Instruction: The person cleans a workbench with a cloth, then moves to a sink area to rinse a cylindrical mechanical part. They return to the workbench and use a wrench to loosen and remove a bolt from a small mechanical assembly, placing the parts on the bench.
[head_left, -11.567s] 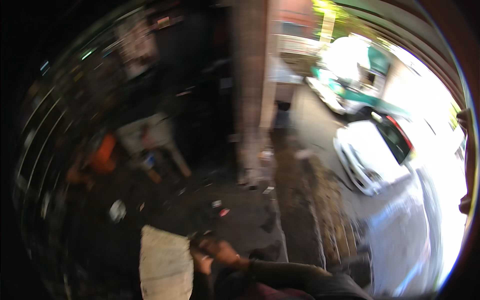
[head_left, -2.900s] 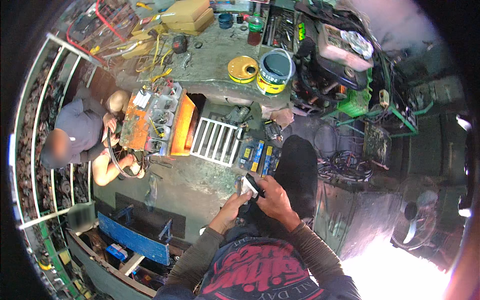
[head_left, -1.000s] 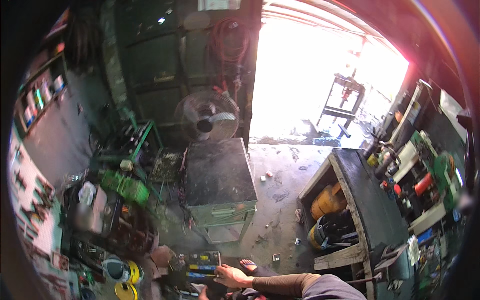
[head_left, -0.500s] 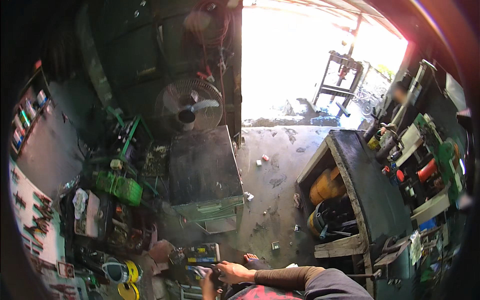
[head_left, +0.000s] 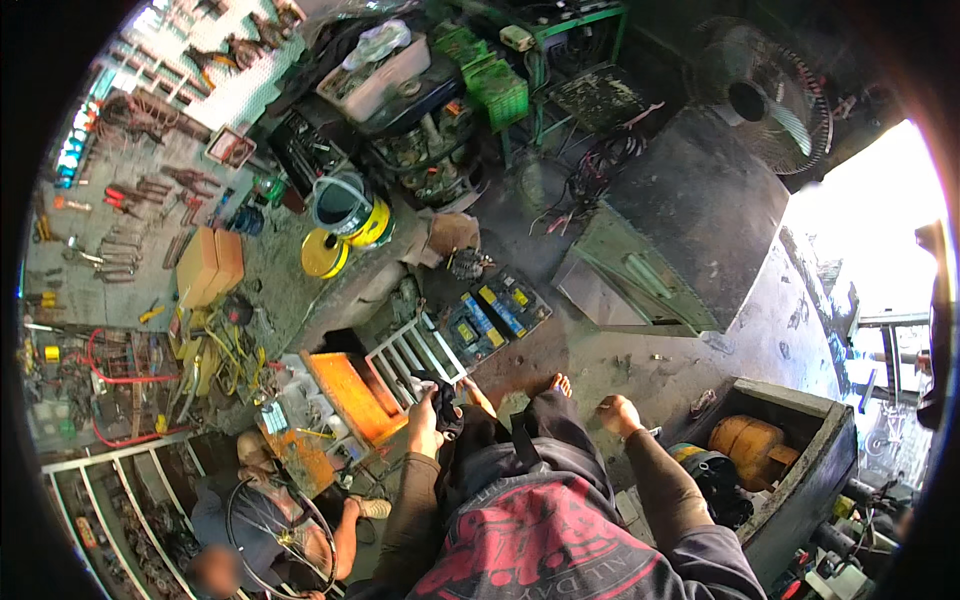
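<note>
My left hand [head_left: 425, 430] is raised in front of my lap, its fingers closed round a small dark object [head_left: 449, 408] whose kind I cannot make out. Out to the right, apart from it, my right hand [head_left: 620, 414] hangs with curled fingers; whatever may be inside that fist is hidden. An orange wooden drawer or box [head_left: 352, 390] and a pale slatted metal frame [head_left: 420, 350] lie just beyond my left hand. To the right of my right hand, a dark open-sided bench [head_left: 830, 430] holds an orange-brown cylinder [head_left: 745, 447].
At lower left a co-worker [head_left: 245, 520] sits with a spoked wheel [head_left: 285, 540]. Batteries [head_left: 490, 318] stand on the floor ahead, near a yellow bucket [head_left: 370, 222]. Hand tools [head_left: 115, 250] cover the left side. A dark metal cabinet [head_left: 700, 210] and a fan [head_left: 760, 105] stand at far right.
My view has swung left, bringing the tool area and the co-worker into sight. My hands, earlier together, are now apart, the right one moved out to the right.
</note>
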